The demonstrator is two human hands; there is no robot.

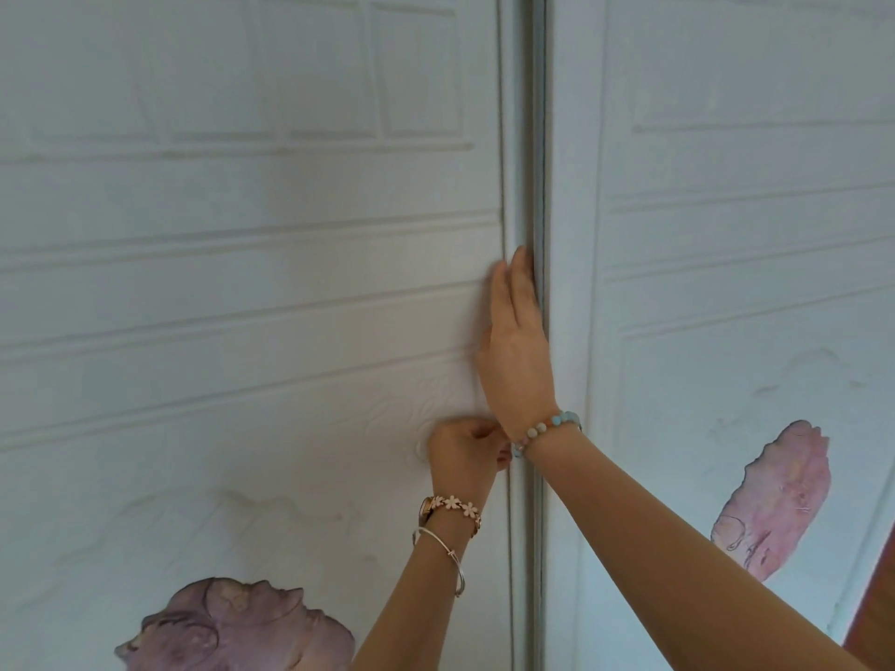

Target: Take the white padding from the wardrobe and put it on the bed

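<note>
Both forearms are bare, without sleeves. The left wrist wears a gold watch with a white flower-link band (453, 507) and a thin silver bangle (448, 554); the right wrist wears a pastel bead bracelet (547, 428).

Two white embossed panels (242, 283) with pink-purple painted motifs (775, 496), grey vertical strip (535, 138) between, reddish-brown edge (876, 602) far lower right.

A purple-grey painted flower motif (237, 627) sits low on the left white panel, cut by the bottom edge. A pink painted petal motif (775, 501) marks the right panel. A reddish-brown wooden strip (876, 607) shows at the lower right corner.
</note>
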